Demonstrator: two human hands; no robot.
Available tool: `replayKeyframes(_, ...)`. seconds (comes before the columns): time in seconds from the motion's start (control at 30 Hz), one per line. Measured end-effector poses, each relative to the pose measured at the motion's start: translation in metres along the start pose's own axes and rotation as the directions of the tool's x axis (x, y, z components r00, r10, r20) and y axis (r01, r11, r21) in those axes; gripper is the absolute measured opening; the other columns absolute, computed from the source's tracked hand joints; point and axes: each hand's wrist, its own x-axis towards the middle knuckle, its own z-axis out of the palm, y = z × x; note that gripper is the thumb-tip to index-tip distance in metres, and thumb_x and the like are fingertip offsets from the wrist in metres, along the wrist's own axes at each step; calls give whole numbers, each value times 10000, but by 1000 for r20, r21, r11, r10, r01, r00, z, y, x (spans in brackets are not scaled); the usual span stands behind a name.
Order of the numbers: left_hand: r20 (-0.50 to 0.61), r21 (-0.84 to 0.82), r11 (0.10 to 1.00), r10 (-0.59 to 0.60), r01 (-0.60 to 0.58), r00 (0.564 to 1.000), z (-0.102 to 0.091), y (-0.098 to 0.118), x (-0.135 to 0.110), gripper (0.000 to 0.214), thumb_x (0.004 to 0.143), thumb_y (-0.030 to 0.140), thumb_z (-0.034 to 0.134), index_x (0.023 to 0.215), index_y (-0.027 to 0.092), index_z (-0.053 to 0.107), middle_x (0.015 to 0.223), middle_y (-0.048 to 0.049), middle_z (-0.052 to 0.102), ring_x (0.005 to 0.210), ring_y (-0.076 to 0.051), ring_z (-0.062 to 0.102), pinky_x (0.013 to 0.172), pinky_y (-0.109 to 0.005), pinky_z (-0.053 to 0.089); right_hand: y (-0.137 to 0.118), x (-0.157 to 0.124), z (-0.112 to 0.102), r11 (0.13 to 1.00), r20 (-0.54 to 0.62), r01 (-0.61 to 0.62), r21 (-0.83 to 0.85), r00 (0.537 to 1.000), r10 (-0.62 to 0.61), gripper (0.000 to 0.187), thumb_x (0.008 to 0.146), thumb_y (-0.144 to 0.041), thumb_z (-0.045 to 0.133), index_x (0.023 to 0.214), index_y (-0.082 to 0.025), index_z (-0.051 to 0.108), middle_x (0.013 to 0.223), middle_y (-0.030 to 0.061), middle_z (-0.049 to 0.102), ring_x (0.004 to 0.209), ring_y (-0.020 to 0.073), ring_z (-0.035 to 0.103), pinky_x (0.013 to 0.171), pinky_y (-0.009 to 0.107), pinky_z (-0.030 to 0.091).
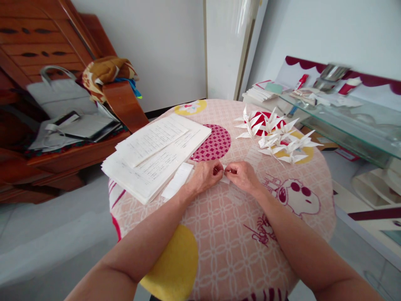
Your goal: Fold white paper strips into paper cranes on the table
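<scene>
Near the middle of the round table, my left hand (207,174) and my right hand (242,175) face each other with fingertips pinched. Between them is a small white piece of paper (225,179), gripped from both sides. Its exact folds are too small to make out. Just left of my left hand lie some small white paper slips (178,180). A thick stack of written paper sheets (156,154) spreads beyond them at the left. Several white folded paper cranes (275,136) stand grouped at the far right of the table.
A patterned pink cloth (219,234) covers the table. At the right is a glass shelf (351,117) with a metal pot (335,72) and a red cup (348,87). A wooden bench (75,154) at the left bears a grey bag (62,98) and a brown blanket (108,73).
</scene>
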Motion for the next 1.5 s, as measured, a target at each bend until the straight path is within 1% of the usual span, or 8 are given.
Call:
replayKeyframes(0.23,-10,44,998,-35,36,999,2,4,0,111,818,135,595,822,140,706,717,-34,713,628,-133,621,591,-229,401,0,0,2,1000,-25,24,17,999,-23,161,801,-174,614,706,-154,742,559,13,634,542,132,519,564,254,310)
replayKeyframes(0.53,-47,115,993,-25,31,999,8,2,1,100,807,140,598,804,155,697,722,-31,713,625,-133,605,598,-242,386,3,1,6,999,-55,24,34,998,-23,155,758,-168,590,668,-155,716,587,22,636,557,135,521,576,255,321)
replayKeyframes(0.7,-53,61,995,-80,83,995,9,5,2,105,804,137,596,768,155,693,696,-20,702,623,-129,602,600,-238,386,4,1,13,996,-108,14,88,994,-5,177,744,-194,571,580,-163,627,530,-5,531,534,120,463,562,257,291)
replayKeyframes(0.87,-75,3,990,-138,139,988,11,8,4,112,782,123,599,715,148,685,673,-11,689,620,-124,589,597,-235,375,7,2,19,991,-145,72,115,988,-55,242,735,-207,525,508,-192,443,499,-34,370,505,103,377,537,270,235)
replayKeyframes(1.03,-77,-70,985,-165,159,983,13,6,6,121,772,130,593,685,142,675,652,1,667,620,-117,574,593,-227,371,7,1,21,993,-172,76,93,983,-59,264,741,-218,513,525,-210,360,514,-39,324,514,104,337,543,274,234)
replayKeyframes(1.23,-69,-135,978,-171,161,983,13,-1,9,108,750,130,603,671,136,676,630,15,648,589,-103,530,577,-215,367,4,-1,23,996,-179,72,44,982,-63,275,757,-196,514,536,-214,351,510,-40,340,533,110,313,544,269,248)
replayKeyframes(1.37,-25,-171,972,-165,158,986,9,-4,10,133,764,147,587,680,135,688,621,17,641,583,-102,529,579,-213,380,6,1,20,993,-170,82,89,983,-66,230,756,-198,516,547,-207,419,519,-33,403,535,112,367,550,257,269)
replayKeyframes(1.5,14,-146,975,-168,168,986,5,-4,10,156,780,174,578,700,140,708,603,15,637,575,-109,533,584,-223,389,9,2,17,989,-132,48,142,991,-29,198,759,-212,536,567,-197,492,533,-22,467,549,122,436,549,247,286)
